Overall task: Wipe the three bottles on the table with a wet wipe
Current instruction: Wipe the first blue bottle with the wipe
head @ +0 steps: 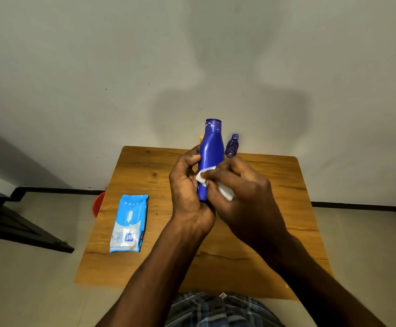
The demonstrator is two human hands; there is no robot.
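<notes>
Left hand [187, 185] around glossy blue bottle [210, 152]

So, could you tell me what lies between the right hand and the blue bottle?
In the head view, a white wet wipe sits between the right hand and the blue bottle.

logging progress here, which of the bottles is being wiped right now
The large plain blue bottle, gripped by the left hand while the right hand rubs a white wipe on it. The small patterned bottle stands untouched behind.

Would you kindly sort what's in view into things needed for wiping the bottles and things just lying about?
In use: blue bottle, wet wipe, small purple bottle, orange bottle, wipes pack, left hand, right hand.

Lying about: red bucket, dark furniture.
</notes>
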